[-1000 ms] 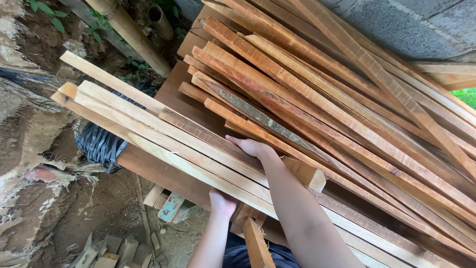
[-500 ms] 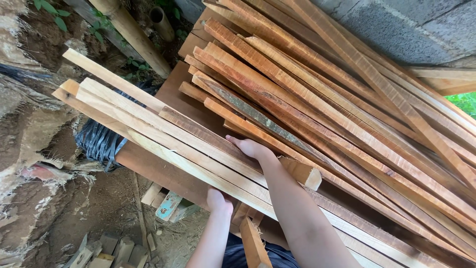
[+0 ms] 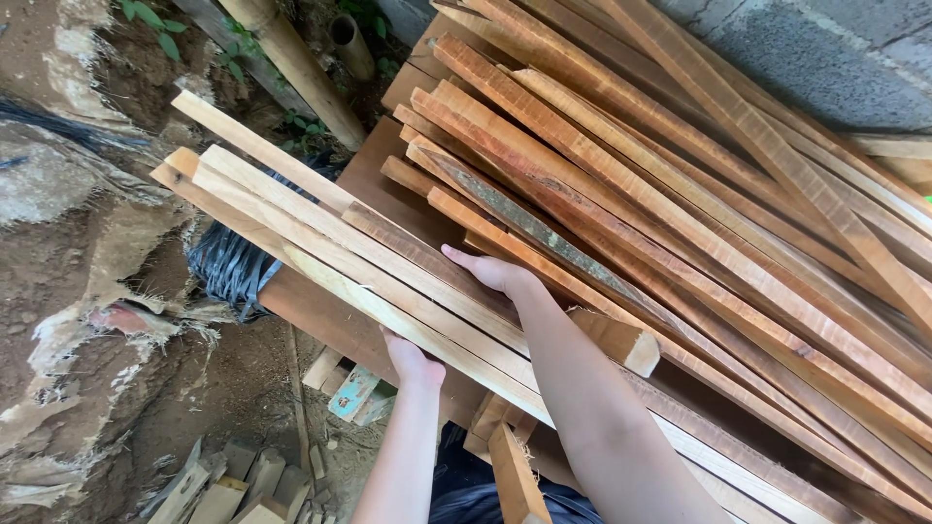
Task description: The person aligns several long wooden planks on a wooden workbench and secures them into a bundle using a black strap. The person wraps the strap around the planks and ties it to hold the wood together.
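My right hand (image 3: 490,272) still lies flat on top of the pale slat bundle (image 3: 320,243), my left hand (image 3: 413,361) cupping its near edge from below. Bundle hasn't shifted, resting beside the reddish slat pile (image 3: 680,213) on the brown board (image 3: 379,175).

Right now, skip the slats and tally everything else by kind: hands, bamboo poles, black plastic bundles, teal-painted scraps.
Bare hands: 2, left and right
Round tan bamboo poles: 2
Crumpled black plastic bundle: 1
Teal-painted wood scrap: 1
Total: 6
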